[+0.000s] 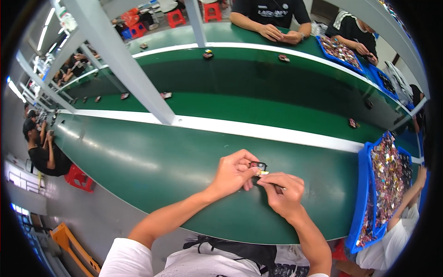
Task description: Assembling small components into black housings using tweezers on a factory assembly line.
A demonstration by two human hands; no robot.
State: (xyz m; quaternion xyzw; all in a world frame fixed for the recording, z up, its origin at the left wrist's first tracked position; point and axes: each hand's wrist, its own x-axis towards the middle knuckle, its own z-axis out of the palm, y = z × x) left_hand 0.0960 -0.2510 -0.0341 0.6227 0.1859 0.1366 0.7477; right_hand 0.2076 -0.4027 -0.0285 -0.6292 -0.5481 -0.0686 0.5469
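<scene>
Above the green table (198, 138), my left hand (233, 173) is closed around a small black-framed part (259, 165). The part has a dark, partly reddish inside and a pale yellow strip at its near edge. My right hand (284, 193) meets it from the right, thumb and forefinger pinched at that near edge. A thin dark piece shows along the right fingers, too small to name. Fingers cover much of the part, and the two hands nearly touch.
At the right stands a blue tray (364, 198) heaped with small shiny multicoloured pieces. Beyond a white rail (258, 132), small parts lie along a green belt (230, 99). A grey post (124, 64) rises at the left. Co-workers sit across the belt and along both sides.
</scene>
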